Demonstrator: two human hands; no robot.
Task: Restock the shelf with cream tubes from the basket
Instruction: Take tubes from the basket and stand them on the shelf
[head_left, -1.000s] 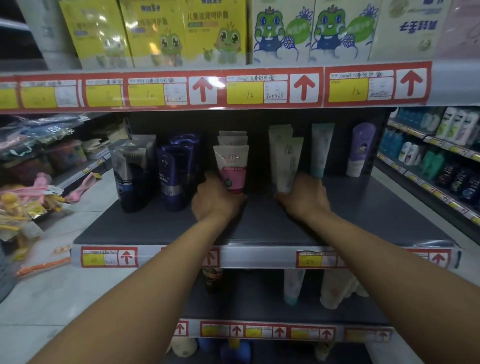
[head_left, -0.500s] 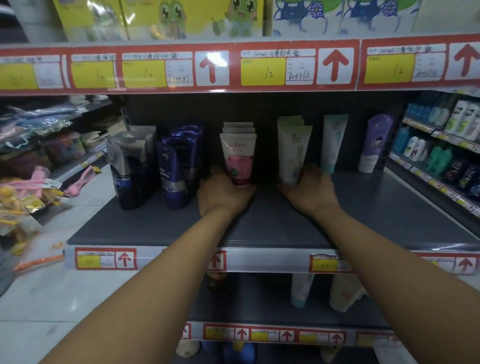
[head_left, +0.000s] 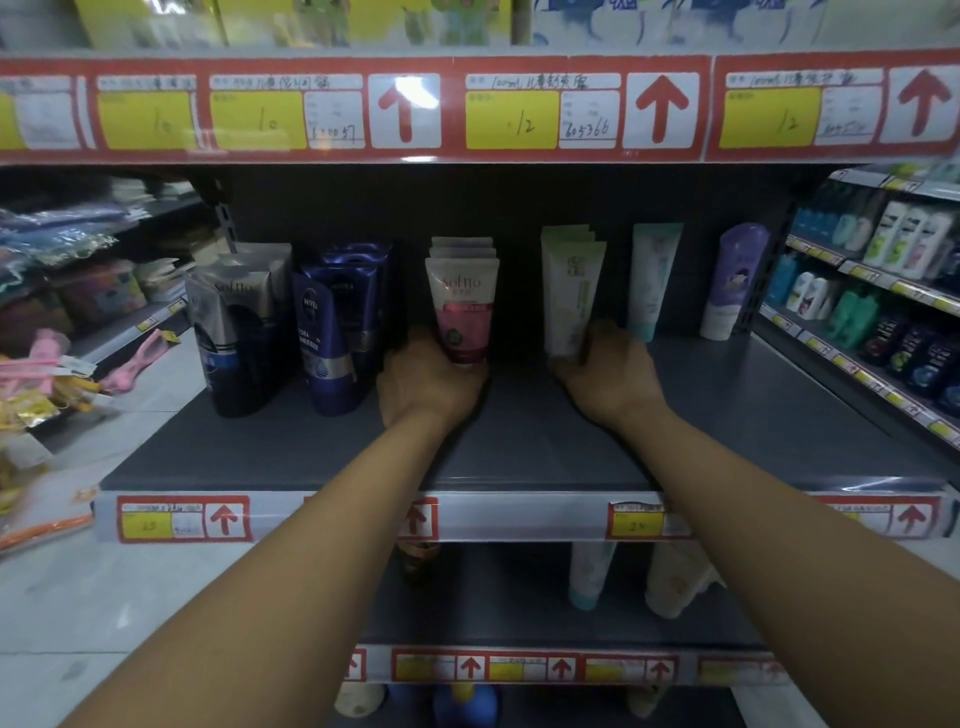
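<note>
Both arms reach onto the dark grey shelf. My left hand grips the bottom of the front pink-and-white cream tube, which stands upright at the head of a short row. At the base of the front pale green-white tube, also upright with others behind it, is my right hand, fingers closed around it. No basket is in view.
Silver-black tubes and dark blue tubes stand to the left. A teal-white tube and a purple bottle stand to the right. Price-label rails run above and below. Another aisle shelf is at right.
The hands stay at the bases of the same two tubes. The view has shifted closer and slightly downward, so the upper shelf's boxes have slid out of the top.
</note>
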